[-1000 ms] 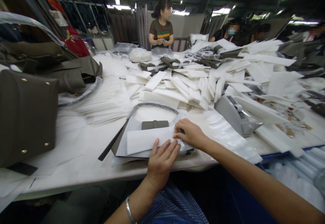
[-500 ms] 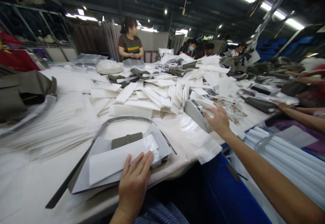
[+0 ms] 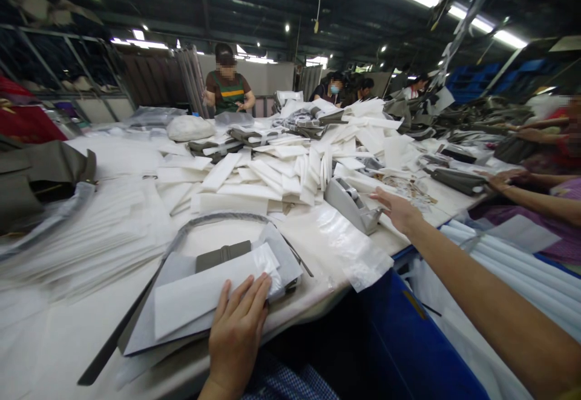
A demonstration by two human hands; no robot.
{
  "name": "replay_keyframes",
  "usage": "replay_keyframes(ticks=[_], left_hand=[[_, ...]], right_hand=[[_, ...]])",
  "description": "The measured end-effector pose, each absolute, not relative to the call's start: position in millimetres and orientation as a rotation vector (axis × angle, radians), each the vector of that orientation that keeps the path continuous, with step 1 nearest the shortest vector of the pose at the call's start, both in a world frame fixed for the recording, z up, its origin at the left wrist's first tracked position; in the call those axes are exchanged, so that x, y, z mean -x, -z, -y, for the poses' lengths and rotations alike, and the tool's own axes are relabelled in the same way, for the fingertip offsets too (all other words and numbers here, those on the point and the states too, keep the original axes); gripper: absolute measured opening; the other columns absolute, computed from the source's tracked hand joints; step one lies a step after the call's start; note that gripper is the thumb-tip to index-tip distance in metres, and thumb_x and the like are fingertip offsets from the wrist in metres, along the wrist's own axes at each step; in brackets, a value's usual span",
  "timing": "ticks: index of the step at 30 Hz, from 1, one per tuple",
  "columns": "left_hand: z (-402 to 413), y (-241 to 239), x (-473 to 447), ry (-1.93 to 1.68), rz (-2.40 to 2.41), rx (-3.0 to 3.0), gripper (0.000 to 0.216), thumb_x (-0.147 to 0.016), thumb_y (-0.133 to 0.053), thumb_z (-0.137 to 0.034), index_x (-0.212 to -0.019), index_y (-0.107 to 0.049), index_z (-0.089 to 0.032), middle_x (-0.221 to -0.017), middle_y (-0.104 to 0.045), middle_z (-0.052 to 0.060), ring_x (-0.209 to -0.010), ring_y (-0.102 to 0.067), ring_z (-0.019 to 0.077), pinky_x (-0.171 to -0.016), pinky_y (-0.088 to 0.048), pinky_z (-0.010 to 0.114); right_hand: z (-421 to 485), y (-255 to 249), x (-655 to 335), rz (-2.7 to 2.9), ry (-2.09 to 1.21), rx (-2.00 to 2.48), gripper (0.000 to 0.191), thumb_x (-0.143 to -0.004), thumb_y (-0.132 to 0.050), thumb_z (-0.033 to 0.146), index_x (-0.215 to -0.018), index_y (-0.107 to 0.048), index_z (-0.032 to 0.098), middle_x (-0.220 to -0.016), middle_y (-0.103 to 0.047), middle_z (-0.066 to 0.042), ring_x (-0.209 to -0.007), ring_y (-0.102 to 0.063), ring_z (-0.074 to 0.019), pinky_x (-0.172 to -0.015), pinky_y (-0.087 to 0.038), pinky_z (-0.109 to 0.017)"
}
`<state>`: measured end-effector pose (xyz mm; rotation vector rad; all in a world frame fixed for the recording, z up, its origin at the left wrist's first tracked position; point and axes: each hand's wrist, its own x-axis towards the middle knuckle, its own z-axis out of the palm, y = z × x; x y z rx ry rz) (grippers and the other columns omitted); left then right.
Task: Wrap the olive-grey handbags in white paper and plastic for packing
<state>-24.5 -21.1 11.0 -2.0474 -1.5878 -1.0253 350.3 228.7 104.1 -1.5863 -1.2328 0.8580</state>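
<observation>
From the head view, the left hand point(image 3: 236, 327) lies flat and open, pinning the white foam sheet point(image 3: 204, 291) over the grey wallet point(image 3: 222, 255) at six o'clock on the tabletop point(image 3: 82, 327). The right hand point(image 3: 397, 209), open and holding nothing, reaches toward two o'clock beside the tape dispenser point(image 3: 351, 203). I'd judge firm left pressure keeps that wrap from springing open.

White sheets and olive-grey leather on a white table

The flat rectangular white foam sheet point(image 3: 204, 294) at lower centre covers an olive-grey leather piece point(image 3: 222, 255); the grey plastic tape dispenser point(image 3: 351, 204) sits right of centre; blue-and-white checked cloth point(image 3: 290, 383) shows at the bottom edge beside a blue bin point(image 3: 408, 345).
</observation>
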Motion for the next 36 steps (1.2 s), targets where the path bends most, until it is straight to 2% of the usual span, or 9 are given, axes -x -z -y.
replay_keyframes(ticks=[4,8,12,16,20,25,31,36], left_hand=[[20,-9,28,0.989,1.558,2.078,0.033,-0.101,-0.048,-0.022,-0.129,-0.064,-0.021,-0.128,-0.069,-0.001,-0.115,-0.064,0.0221,-0.122,-0.022,0.04],[20,-8,28,0.962,1.557,2.076,0.035,-0.099,-0.049,-0.019,-0.131,-0.062,-0.02,-0.129,-0.069,-0.001,-0.115,-0.064,0.0225,-0.122,-0.021,0.041],[21,-12,25,0.986,1.577,2.059,0.033,-0.1,-0.046,-0.018,-0.128,-0.064,-0.019,-0.127,-0.07,-0.001,-0.114,-0.064,0.0232,-0.121,-0.023,0.042],[21,-14,24,0.97,1.573,2.076,0.033,-0.1,-0.046,-0.02,-0.128,-0.064,-0.019,-0.128,-0.069,-0.001,-0.114,-0.064,0.0236,-0.122,-0.021,0.042],[21,-13,24,1.017,1.613,2.068,0.032,-0.1,-0.048,-0.02,-0.127,-0.064,-0.021,-0.126,-0.07,-0.002,-0.113,-0.064,0.0225,-0.122,-0.021,0.041],[24,-13,23,0.963,1.678,2.078,0.036,-0.096,-0.052,-0.014,-0.13,-0.062,-0.022,-0.128,-0.069,0.001,-0.117,-0.063,0.0233,-0.122,-0.023,0.046],[25,-13,22,0.922,1.732,2.081,0.033,-0.095,-0.056,-0.015,-0.126,-0.064,-0.023,-0.126,-0.07,0.003,-0.117,-0.063,0.0235,-0.118,-0.032,0.052],[25,-10,20,0.971,1.75,2.052,0.03,-0.096,-0.059,-0.02,-0.125,-0.064,-0.024,-0.126,-0.07,0.003,-0.117,-0.063,0.0234,-0.118,-0.032,0.054]], right_hand=[[-196,-110,-365,1.133,-0.914,1.466,0.028,-0.087,-0.061,0.047,-0.093,-0.071,0.021,-0.12,-0.072,-0.009,-0.121,-0.062,-0.0231,-0.099,-0.052,-0.033],[-171,-92,-381,1.072,-0.999,1.463,0.026,-0.084,-0.069,0.046,-0.091,-0.072,0.021,-0.113,-0.074,-0.009,-0.096,-0.073,-0.0213,-0.089,-0.059,-0.031],[-171,-62,-388,1.099,-0.939,1.585,0.026,-0.078,-0.076,0.044,-0.083,-0.073,0.019,-0.093,-0.077,-0.011,-0.071,-0.073,-0.0196,-0.07,-0.064,-0.032],[-178,-51,-395,1.159,-0.799,1.686,0.022,-0.07,-0.08,0.039,-0.07,-0.072,0.019,-0.07,-0.074,-0.008,-0.056,-0.067,-0.0184,-0.059,-0.061,-0.031],[-161,-67,-393,1.347,-0.628,1.737,0.018,-0.069,-0.078,0.038,-0.073,-0.076,0.021,-0.064,-0.072,-0.003,-0.062,-0.069,-0.0209,-0.067,-0.057,-0.032],[-122,-102,-334,2.107,-0.457,1.382,0.025,-0.082,-0.068,0.048,-0.089,-0.078,0.026,-0.084,-0.077,-0.003,-0.08,-0.072,-0.0239,-0.08,-0.055,-0.034],[-101,-135,-215,2.741,-0.736,0.645,0.022,-0.095,-0.058,0.039,-0.09,-0.074,0.024,-0.083,-0.074,-0.002,-0.075,-0.068,-0.0166,-0.072,-0.049,-0.026],[-119,-134,-147,3.124,-0.525,0.336,0.019,-0.092,-0.061,0.033,-0.082,-0.073,0.022,-0.075,-0.071,-0.001,-0.067,-0.064,-0.0146,-0.062,-0.041,-0.025]])
